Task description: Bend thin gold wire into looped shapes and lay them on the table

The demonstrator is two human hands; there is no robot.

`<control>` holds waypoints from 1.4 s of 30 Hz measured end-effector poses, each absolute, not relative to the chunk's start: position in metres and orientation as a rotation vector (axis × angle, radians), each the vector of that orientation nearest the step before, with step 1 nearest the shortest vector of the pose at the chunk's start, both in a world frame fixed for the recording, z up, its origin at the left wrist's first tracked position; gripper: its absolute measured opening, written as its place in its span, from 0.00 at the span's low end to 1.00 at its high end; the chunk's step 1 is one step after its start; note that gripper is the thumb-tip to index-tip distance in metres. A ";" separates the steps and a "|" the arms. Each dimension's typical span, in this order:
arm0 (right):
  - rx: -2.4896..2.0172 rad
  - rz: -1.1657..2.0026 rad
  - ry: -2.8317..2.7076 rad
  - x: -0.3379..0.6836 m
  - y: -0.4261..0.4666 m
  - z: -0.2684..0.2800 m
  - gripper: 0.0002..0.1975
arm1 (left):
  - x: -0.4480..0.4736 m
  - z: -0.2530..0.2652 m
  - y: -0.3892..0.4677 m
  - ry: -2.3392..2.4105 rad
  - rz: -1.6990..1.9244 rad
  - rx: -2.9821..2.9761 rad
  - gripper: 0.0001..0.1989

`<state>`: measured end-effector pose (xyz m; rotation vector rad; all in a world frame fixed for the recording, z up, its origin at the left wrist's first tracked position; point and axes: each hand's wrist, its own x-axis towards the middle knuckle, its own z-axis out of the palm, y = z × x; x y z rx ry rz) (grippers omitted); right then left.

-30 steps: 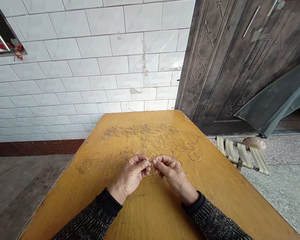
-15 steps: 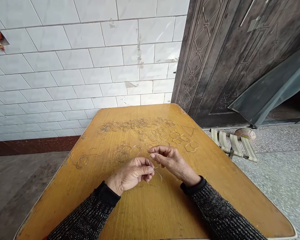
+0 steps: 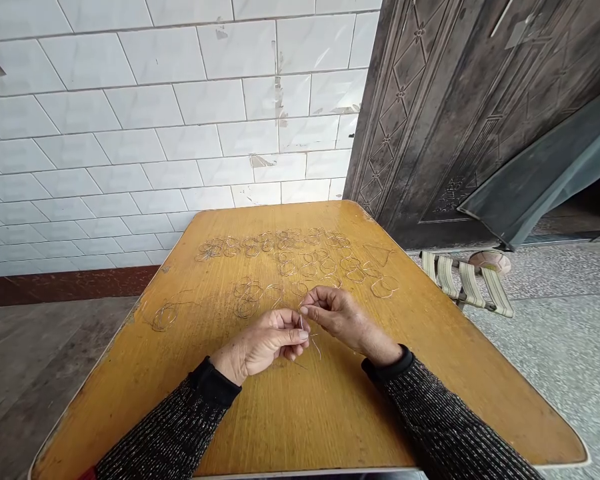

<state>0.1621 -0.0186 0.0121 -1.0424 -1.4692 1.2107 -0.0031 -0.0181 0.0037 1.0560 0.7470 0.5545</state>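
Note:
Over the middle of the wooden table [image 3: 290, 420], my left hand [image 3: 267, 343] pinches a thin wire [image 3: 317, 346] between thumb and fingers. My right hand [image 3: 345, 320], just to the right and slightly farther off, is closed in a pinch on the wire's upper part, which runs up from the left fingertips. Loose ends of the wire stick out to the right and below my left fingers. Much of it is hidden by the fingers. Beyond my hands lie several looped wire shapes [image 3: 353, 269] in rows, and a separate wire coil [image 3: 165, 317] is at the left.
A white tiled wall [image 3: 200, 140] stands behind the table, with a dark carved door [image 3: 430, 133] at the back right. On the floor to the right are a striped strap stool [image 3: 467, 283] and a round pale object [image 3: 490, 261] behind it.
The view has tipped down slightly. Both hands keep their pinches on the wire; its loose loop below my left fingers has turned and looks narrower now.

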 end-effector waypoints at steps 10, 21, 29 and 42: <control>-1.090 0.989 -1.433 0.170 -0.015 0.009 0.12 | -0.002 0.003 -0.018 0.803 0.630 1.106 0.11; -1.131 0.922 -1.515 0.172 -0.014 0.008 0.09 | 0.002 0.004 -0.018 0.959 0.872 1.620 0.06; -1.122 1.044 -1.494 0.172 -0.014 0.009 0.10 | 0.002 0.002 -0.018 0.949 0.814 1.590 0.07; -0.980 1.262 -1.393 0.168 -0.020 0.018 0.16 | 0.002 0.002 -0.017 0.950 0.906 1.286 0.06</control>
